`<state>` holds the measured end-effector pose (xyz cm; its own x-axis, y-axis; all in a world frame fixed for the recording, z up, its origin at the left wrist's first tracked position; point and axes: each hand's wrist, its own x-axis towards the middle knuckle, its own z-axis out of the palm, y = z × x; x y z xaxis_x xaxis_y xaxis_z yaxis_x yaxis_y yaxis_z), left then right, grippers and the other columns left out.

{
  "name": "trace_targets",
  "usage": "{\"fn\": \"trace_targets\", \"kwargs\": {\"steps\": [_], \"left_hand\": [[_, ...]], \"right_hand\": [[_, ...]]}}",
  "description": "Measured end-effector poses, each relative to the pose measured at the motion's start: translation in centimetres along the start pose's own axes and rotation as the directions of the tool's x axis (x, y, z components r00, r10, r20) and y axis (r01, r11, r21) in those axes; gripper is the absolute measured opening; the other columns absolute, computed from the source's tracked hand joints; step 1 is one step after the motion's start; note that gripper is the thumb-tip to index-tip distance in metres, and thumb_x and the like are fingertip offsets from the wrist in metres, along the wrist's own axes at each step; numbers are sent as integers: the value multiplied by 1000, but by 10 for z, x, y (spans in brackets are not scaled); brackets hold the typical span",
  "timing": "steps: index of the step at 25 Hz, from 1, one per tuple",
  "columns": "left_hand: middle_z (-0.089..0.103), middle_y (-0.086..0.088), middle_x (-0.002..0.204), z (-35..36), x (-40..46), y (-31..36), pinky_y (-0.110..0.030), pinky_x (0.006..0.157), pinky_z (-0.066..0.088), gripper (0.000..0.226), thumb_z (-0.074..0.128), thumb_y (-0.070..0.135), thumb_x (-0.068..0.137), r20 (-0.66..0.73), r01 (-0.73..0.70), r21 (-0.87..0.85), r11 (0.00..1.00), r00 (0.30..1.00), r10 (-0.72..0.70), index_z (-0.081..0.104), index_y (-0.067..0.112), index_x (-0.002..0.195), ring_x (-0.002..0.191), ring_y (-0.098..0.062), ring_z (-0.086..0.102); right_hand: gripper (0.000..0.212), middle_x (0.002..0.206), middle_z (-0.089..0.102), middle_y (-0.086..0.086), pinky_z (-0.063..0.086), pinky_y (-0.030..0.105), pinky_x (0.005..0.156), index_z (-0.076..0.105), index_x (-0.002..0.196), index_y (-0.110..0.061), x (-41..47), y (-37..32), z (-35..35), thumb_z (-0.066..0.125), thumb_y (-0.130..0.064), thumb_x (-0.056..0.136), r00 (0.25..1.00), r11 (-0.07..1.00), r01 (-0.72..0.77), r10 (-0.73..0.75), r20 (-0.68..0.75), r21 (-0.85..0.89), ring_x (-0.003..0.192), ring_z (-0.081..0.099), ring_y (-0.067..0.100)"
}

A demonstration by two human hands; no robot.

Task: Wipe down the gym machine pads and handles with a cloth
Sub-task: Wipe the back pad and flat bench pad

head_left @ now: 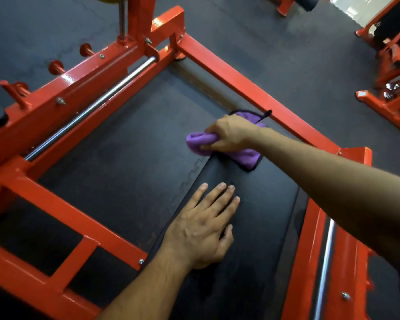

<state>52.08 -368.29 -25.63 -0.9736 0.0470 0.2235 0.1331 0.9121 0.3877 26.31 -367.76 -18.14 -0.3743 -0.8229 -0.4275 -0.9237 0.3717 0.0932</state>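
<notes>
A long black pad [259,218] of the red gym machine runs from the bottom of the view up toward the centre. At its far end my right hand [229,135] grips a bunched purple cloth [200,142] with black trim, pressed onto the pad's end edge. My left hand [201,227] rests flat on the pad nearer to me, fingers straight and spread. No handles of the machine can be made out.
The red steel frame [247,88] encloses the pad, with chrome guide rods at left [90,107] and right [326,262]. Red weight pegs [56,66] stick out on the left. Dark rubber floor lies around it. Another red machine [393,88] stands at the right.
</notes>
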Motion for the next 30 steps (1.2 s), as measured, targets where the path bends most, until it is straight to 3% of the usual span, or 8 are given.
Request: {"fn": "trace_targets", "kwargs": {"steps": [4, 9, 12, 16, 20, 23, 26, 30], "left_hand": [[35, -4, 166, 0, 1, -1, -49, 126, 21, 63, 48, 40, 94, 9, -4, 5, 1000, 1000, 4, 48, 18, 154, 156, -21, 26], [33, -3, 167, 1, -1, -1, -49, 126, 21, 63, 48, 40, 95, -12, -12, -5, 1000, 1000, 12, 47, 18, 154, 156, -19, 24], [35, -4, 166, 3, 0, -2, -50, 126, 22, 62, 48, 39, 95, -35, -8, -22, 1000, 999, 7, 49, 17, 153, 155, -20, 27], [35, -5, 166, 0, 1, -1, -50, 127, 20, 64, 46, 39, 94, -15, -6, -23, 1000, 1000, 6, 48, 16, 154, 155, -21, 27], [37, -3, 165, -7, 1, 0, -49, 127, 18, 66, 46, 41, 91, 40, -8, -17, 1000, 999, 9, 49, 17, 153, 154, -19, 28], [37, -1, 165, -11, 1, 1, -47, 128, 16, 68, 43, 43, 91, 78, -19, -16, 1000, 997, 20, 47, 18, 154, 155, -17, 27], [32, 1, 167, -9, 1, 0, -46, 129, 11, 68, 37, 43, 92, 92, -16, -21, 1000, 996, 18, 44, 20, 156, 156, -15, 22], [36, 0, 165, -2, 1, -2, -48, 128, 16, 66, 38, 40, 93, 24, -16, -17, 1000, 1000, 17, 47, 19, 155, 155, -16, 27]], "right_hand": [[39, 85, 70, 3, 45, 35, 70, 62, 87, -23, -13, -21, 1, 56, -61, 90, 988, 985, 152, -154, 17, 83, 75, 57, 27], [62, 89, 70, 5, 54, 39, 80, 63, 85, -20, 6, 69, -11, 44, -78, 77, 935, 936, -336, 345, -78, 105, 87, 66, 30], [51, 85, 65, 4, 48, 37, 73, 60, 80, -16, -1, 52, -5, 43, -64, 81, 891, 898, -339, 402, -209, 281, 84, 63, 30], [12, 94, 60, 15, 36, 38, 70, 57, 91, -8, -101, 17, 17, 63, -17, 85, 577, 768, -354, 629, -521, 534, 85, 54, 33], [15, 97, 58, 13, 39, 37, 74, 60, 101, -8, -225, -68, 72, 63, -21, 93, 313, 500, -393, 862, -399, 771, 88, 55, 31], [18, 104, 58, 7, 48, 48, 83, 63, 111, -14, -261, -127, 100, 65, -15, 93, 199, 375, -378, 926, -322, 846, 95, 59, 30], [30, 112, 58, 6, 47, 44, 89, 63, 117, -12, -275, -155, 120, 63, -6, 88, 101, 331, -369, 943, -317, 868, 102, 58, 29], [44, 131, 50, 8, 47, 42, 98, 60, 126, -17, -231, -170, 138, 62, -10, 82, 139, 308, -431, 951, -275, 848, 117, 53, 30]]}}
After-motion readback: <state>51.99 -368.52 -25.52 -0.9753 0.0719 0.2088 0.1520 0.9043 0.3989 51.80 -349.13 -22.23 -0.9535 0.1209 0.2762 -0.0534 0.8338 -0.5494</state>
